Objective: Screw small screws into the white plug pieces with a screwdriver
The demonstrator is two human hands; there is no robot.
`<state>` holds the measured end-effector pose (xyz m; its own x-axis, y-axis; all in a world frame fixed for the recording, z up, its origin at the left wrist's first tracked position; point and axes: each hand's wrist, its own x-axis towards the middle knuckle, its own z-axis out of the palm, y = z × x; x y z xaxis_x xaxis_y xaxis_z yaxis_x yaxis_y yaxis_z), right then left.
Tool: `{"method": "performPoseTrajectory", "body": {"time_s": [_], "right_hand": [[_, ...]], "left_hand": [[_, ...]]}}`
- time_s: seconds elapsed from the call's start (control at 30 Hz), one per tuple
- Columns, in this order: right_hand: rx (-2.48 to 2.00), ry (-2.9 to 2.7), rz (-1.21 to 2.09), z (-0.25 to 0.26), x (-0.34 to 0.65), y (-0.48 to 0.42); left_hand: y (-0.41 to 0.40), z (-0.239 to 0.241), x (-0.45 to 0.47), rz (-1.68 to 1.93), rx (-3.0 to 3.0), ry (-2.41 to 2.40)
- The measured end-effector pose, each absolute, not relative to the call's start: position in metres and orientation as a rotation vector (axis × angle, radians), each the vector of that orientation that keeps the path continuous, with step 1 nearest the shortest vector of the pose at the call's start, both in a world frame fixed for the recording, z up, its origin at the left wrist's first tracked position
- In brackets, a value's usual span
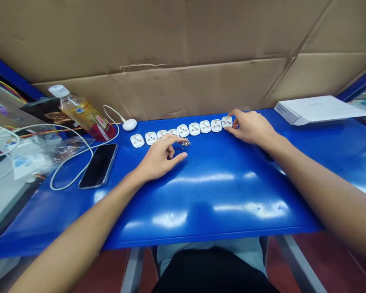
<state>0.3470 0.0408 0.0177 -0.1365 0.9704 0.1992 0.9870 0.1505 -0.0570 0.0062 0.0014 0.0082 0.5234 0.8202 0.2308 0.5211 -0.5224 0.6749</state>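
Observation:
A row of several white socket plates point(183, 131) lies across the far part of the blue table point(219, 195). My left hand point(161, 156) rests palm down in front of the row, its forefinger stretched out to a small heap of brass screws point(186, 143). My right hand point(250, 127) sits at the right end of the row, fingers pinched on a thin metal tool point(224, 121) whose tip lies over the last plates.
A black phone point(99, 165) lies at the left, with a white cable point(76, 158) and its round white puck point(129, 124). A tipped plastic bottle point(83, 114) and clutter sit far left. A flat white box point(317, 109) is at the back right. A cardboard wall stands behind.

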Motion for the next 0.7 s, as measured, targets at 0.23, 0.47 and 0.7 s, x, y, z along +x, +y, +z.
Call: {"method": "performPoseTrajectory", "body": {"time_s": [0.23, 0.47, 0.7], "right_hand": [[-1.731, -2.319, -0.063, 0.017, 0.334, 0.040], [-1.629, -2.354, 0.076, 0.015, 0.328, 0.029], [-1.312, -2.472, 0.379, 0.021, 0.294, -0.003]], "left_hand": [[0.002, 0.008, 0.007, 0.731, 2.220, 1.096], [0.002, 0.007, 0.006, 0.742, 2.219, 1.072], [0.002, 0.004, 0.004, 0.748, 2.164, 1.083]]}}
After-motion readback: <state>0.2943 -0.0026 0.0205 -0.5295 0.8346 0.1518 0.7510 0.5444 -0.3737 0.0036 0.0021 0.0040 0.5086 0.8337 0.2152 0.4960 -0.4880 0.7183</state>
